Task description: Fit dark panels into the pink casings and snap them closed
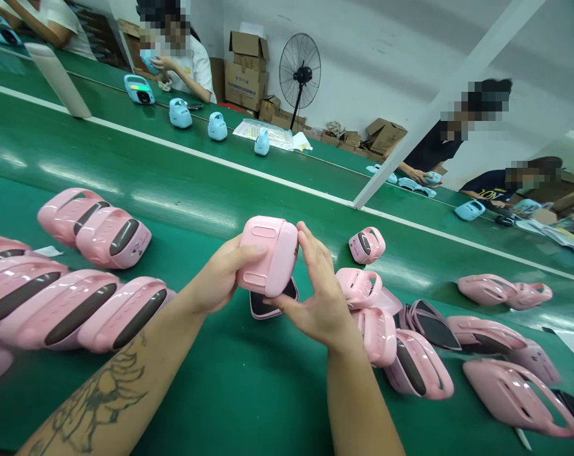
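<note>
While our left hand [215,273] and right hand [318,294] grip a pink plastic casing [269,256] from both sides, it sits above the green bench [230,405], more casings [61,310] lying at 9 and 3 o'clock.

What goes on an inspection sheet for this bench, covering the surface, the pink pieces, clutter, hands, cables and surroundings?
Surface: green workbench with a white stripe along it.
Job's things: pink plastic casing held up; other pink casings lie on both sides.
Clutter: black-faced panel beneath the held casing.
Hands: left hand and right hand both grip the casing.
Cables: nothing seen.
Surroundings: co-workers, pale blue casings, pedestal fan, cardboard boxes.
</note>
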`<state>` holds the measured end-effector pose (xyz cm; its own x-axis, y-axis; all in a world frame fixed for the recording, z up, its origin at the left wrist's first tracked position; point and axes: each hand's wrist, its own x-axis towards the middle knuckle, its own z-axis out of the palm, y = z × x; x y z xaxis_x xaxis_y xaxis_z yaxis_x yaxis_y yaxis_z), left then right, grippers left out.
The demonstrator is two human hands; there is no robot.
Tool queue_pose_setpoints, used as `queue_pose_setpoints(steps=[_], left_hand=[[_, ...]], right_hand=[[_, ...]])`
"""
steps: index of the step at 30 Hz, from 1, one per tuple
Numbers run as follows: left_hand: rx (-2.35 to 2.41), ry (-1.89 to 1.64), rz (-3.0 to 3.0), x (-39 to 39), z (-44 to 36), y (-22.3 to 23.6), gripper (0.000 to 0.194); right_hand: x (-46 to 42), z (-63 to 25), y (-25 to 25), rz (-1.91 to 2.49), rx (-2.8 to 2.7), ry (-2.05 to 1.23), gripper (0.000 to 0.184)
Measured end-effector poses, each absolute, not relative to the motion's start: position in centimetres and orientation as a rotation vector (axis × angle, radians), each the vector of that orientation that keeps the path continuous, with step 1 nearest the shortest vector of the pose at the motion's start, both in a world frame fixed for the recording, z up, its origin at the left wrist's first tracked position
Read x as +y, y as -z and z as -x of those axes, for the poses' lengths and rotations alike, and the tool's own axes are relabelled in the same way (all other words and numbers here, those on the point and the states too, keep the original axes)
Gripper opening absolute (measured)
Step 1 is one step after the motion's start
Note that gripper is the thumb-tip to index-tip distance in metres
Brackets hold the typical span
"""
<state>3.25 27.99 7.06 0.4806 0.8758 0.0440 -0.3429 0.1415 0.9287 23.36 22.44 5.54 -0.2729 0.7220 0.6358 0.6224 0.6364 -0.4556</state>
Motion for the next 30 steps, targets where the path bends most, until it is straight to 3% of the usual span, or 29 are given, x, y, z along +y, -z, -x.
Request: queue_pose_setpoints(steps=[16, 30], left_hand=[[0.625, -0.900, -1.116, 28.00, -3.09, -7.22, 0.083], [0.588, -0.907, -1.105, 27.54, -3.66, -7.47, 0.078]], right_hand=[[22.34, -23.72, -5.62, 1.040, -1.987, -0.152, 0.109], [21.90, -23.67, -5.25, 1.017, -1.947, -0.183, 0.102]])
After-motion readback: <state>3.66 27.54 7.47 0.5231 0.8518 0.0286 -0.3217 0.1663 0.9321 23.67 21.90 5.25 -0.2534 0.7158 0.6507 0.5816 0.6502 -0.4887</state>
